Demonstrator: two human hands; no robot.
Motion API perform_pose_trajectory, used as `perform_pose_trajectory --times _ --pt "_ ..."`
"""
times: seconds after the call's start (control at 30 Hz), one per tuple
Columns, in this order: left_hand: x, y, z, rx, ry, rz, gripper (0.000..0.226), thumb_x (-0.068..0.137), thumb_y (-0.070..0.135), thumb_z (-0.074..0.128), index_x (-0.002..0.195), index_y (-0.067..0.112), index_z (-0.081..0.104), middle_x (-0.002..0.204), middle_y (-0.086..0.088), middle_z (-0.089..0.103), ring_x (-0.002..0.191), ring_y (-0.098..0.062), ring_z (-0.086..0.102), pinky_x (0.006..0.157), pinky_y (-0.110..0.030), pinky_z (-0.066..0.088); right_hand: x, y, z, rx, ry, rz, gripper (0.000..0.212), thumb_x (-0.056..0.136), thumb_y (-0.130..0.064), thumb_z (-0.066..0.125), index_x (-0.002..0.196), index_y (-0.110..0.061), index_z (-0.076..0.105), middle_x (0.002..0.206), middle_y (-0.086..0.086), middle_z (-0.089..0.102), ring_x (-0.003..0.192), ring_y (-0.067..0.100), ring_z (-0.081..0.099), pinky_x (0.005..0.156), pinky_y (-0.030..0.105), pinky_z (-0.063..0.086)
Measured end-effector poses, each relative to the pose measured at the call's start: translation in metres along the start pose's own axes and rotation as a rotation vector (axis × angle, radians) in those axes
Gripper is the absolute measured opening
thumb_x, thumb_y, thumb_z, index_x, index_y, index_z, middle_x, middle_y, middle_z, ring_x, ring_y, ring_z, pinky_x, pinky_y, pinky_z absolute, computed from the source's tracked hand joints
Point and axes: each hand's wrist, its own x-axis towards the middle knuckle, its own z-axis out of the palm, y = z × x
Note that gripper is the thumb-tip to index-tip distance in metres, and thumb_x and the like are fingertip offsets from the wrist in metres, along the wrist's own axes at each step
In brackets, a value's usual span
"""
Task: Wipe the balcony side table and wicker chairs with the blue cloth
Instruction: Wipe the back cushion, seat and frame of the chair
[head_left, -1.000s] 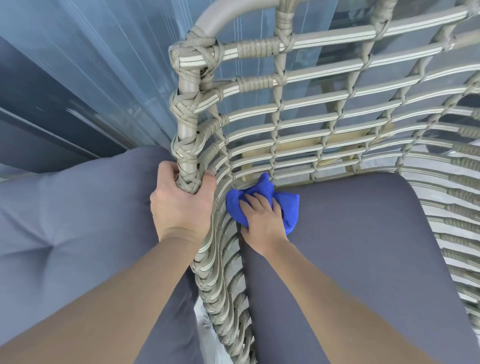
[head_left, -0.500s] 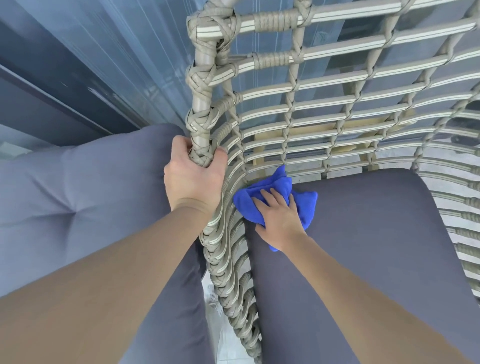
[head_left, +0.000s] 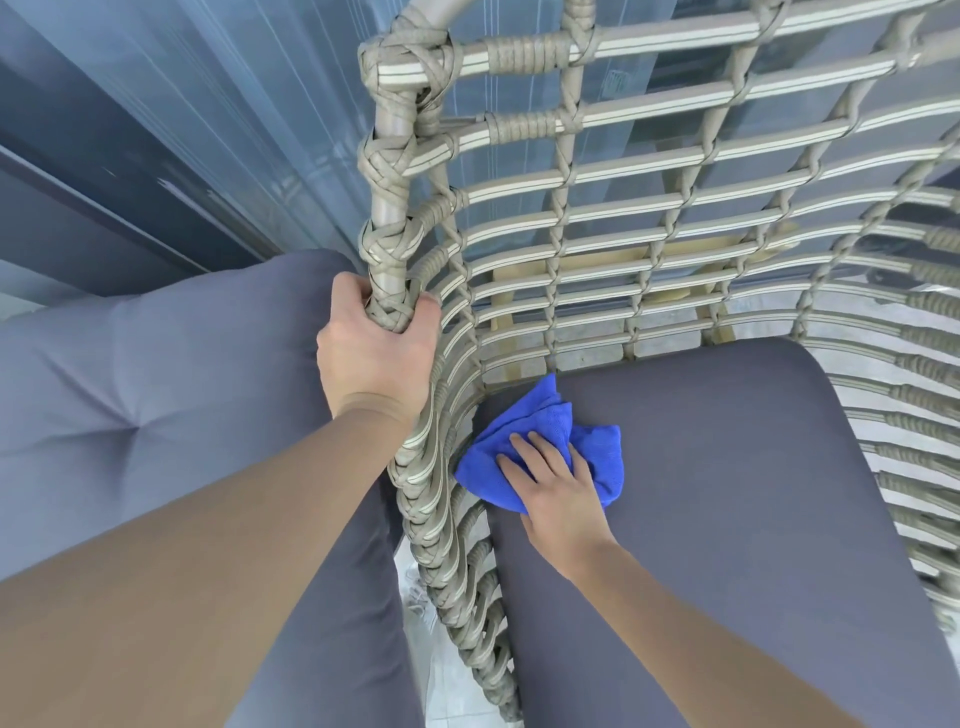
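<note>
A grey wicker chair (head_left: 649, 202) with woven slats fills the upper and right part of the view. My left hand (head_left: 374, 348) grips its wrapped corner post. The bunched blue cloth (head_left: 519, 441) lies in the inner left corner of the chair, partly on the dark grey seat cushion (head_left: 753, 493) and against the woven side wall. On top of it my right hand (head_left: 556, 483) presses with straight fingers. The side table is not in view.
A second grey tufted cushion (head_left: 130, 405) lies to the left of the chair, outside its wall. Behind the chair is a glass balcony railing (head_left: 234, 130). A strip of pale tiled floor (head_left: 441, 675) shows between the two cushions.
My right hand slid the blue cloth down and toward me along the chair's inner left wall. My left hand kept its grip on the post. The camera dipped closer.
</note>
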Motion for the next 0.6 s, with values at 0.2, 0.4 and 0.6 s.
perform_pose_trajectory --times 0.2,0.4,0.6 --pt "-0.001 -0.004 0.001 -0.008 -0.010 0.018 0.037 0.083 0.043 0.072 0.093 0.014 0.052 0.069 0.009 0.057 0.069 -0.019 0.055 0.072 -0.037 0.049 0.002 0.004 0.000 0.028 0.018 0.055 0.076 0.056 -0.015 0.092 0.129 -0.022 0.069 0.145 0.002 0.058 0.138 0.025 0.046 0.105 0.058 0.049" --pt "0.001 -0.007 0.001 -0.017 -0.013 0.026 0.035 0.084 0.039 0.073 0.093 0.013 0.052 0.068 0.008 0.056 0.064 -0.012 0.053 0.067 -0.031 0.041 0.019 -0.005 0.001 0.036 -0.116 0.147 0.088 0.072 -0.034 0.084 0.152 -0.026 0.049 0.164 0.002 0.036 0.154 0.027 0.030 0.121 0.065 0.022" --pt "0.004 -0.006 -0.001 -0.019 -0.004 0.030 0.036 0.085 0.041 0.072 0.092 0.013 0.051 0.069 0.009 0.054 0.064 -0.008 0.050 0.067 -0.030 0.037 0.017 -0.007 -0.005 0.035 0.007 0.185 0.062 0.050 -0.008 0.090 0.109 -0.022 0.074 0.114 -0.002 0.067 0.098 0.027 0.064 0.070 0.041 0.052"
